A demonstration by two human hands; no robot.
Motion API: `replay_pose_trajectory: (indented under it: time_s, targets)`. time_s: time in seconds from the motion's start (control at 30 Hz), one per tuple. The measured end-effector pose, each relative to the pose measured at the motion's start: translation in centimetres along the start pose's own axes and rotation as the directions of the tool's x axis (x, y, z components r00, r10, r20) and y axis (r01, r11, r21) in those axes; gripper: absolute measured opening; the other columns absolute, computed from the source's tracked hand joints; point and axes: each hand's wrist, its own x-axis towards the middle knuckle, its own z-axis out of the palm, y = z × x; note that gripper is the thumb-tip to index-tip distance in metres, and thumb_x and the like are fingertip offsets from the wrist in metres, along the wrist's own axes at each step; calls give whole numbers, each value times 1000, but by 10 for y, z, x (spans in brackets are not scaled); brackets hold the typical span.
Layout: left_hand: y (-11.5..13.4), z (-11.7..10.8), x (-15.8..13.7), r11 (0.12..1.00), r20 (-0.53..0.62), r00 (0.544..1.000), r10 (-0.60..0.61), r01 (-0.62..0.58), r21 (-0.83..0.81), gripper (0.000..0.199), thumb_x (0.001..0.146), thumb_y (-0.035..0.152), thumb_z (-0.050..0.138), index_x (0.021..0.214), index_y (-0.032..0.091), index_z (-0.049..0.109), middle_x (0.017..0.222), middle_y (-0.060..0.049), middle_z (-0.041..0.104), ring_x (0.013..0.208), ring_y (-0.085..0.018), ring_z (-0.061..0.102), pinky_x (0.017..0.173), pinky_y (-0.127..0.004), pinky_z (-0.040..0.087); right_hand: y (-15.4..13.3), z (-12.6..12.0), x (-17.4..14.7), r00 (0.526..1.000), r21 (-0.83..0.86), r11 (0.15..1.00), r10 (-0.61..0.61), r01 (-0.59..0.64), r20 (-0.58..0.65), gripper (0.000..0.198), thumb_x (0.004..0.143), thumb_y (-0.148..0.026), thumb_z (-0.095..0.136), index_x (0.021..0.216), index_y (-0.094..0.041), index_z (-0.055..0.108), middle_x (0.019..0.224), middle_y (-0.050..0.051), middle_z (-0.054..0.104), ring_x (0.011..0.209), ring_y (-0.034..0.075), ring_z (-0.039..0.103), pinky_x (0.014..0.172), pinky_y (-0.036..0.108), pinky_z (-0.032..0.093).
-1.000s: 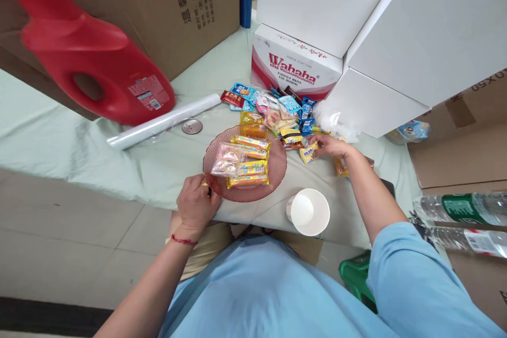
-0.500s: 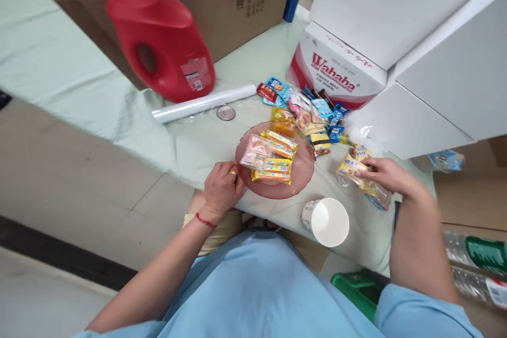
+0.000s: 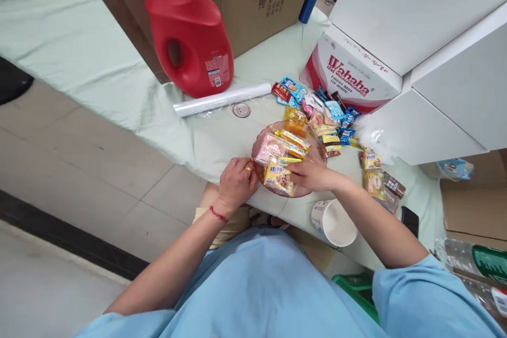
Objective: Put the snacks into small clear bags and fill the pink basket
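Note:
My left hand [image 3: 237,184] has its fingers curled at the near-left rim of a pink glass plate [image 3: 319,161], pinching the edge. My right hand [image 3: 312,175] is over the plate, its fingertips closed on a yellow cookie packet [image 3: 278,175] printed with chocolate-chip cookies. That packet is low over the front of the plate; whether it rests on the snacks beneath cannot be made out. Yellow stick-shaped snack packets [image 3: 293,142] and a clear-wrapped pinkish snack [image 3: 270,148] lie on the plate. A white paper cup [image 3: 335,223] stands close to my right forearm.
Behind the plate is a pile of small snack packets [image 3: 327,116], beside a Wahaha carton [image 3: 350,76]. More packets [image 3: 382,185] lie to the right, near a black phone-like object [image 3: 410,221]. A red jug [image 3: 194,37], a white plastic roll [image 3: 222,100] and a round metal disc [image 3: 241,110] are farther left.
My right hand has moved left from the packets on the right to the plate, bringing the yellow cookie packet. My left hand stays at the plate's rim. The view has shifted slightly.

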Motion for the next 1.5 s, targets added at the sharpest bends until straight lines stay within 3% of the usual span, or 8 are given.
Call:
replay_pose_trajectory:
  time_s: [0.2,0.43,0.6,0.73,0.83,1.1,1.3,1.5]
  targets:
    - [-2,-1,0,1000,14,1000,9,-9,-9,16,97,17,56,89,19,69,96,-13,73,97,-29,61,83,-41,48,-3,20,2,996,-143,985,91,-93,-21,19,104,-29,55,102,-19,70,98,8,74,88,22,65,80,31,47]
    - [-9,3,-1,998,-38,998,59,-58,30,17,94,16,56,80,21,63,92,-12,71,94,-29,62,78,-40,47,0,1,-43,887,54,998,55,-34,-459,43,100,-41,65,138,-22,64,128,11,72,109,26,69,94,37,53]
    - [-9,4,0,998,-60,997,45,-41,56,19,92,18,59,74,22,59,87,-11,69,90,-29,62,71,-39,44,73,-31,-144,486,302,883,453,-360,-747,42,99,-50,58,127,-21,71,111,9,79,100,26,72,91,38,56]
    - [-10,5,0,997,-83,996,44,-39,60,17,90,19,61,74,23,60,85,-12,68,90,-31,62,68,-40,43,152,-26,-219,196,333,516,726,-790,-659,50,97,-57,51,112,-17,77,107,17,80,105,33,72,94,42,53]
    - [-11,5,-1,999,-67,997,28,-25,43,18,89,20,61,71,23,58,84,-13,67,88,-31,61,69,-41,43,185,-4,-240,202,259,392,814,-883,-544,54,98,-62,47,100,-19,80,97,18,78,109,37,70,95,44,52]
    - [-11,4,-1,995,-76,996,53,-46,93,18,91,22,59,73,23,59,81,-13,67,84,-31,59,67,-41,41,175,36,-210,285,202,498,733,-843,-618,53,100,-56,48,137,-23,68,141,21,61,136,42,49,118,60,37]
    - [-12,5,-2,997,-53,998,28,-24,74,13,89,21,60,76,22,64,87,-13,69,87,-30,61,70,-42,45,165,35,-207,422,324,688,681,-649,-599,46,97,-47,56,134,-21,64,122,15,74,115,35,67,107,52,50]
    - [-7,5,0,1000,-48,998,-31,31,2,17,88,20,61,71,23,59,84,-12,67,89,-30,61,72,-41,45,135,17,-216,407,505,750,658,-426,-634,49,86,-56,70,123,-24,67,112,9,77,101,30,72,97,48,57]
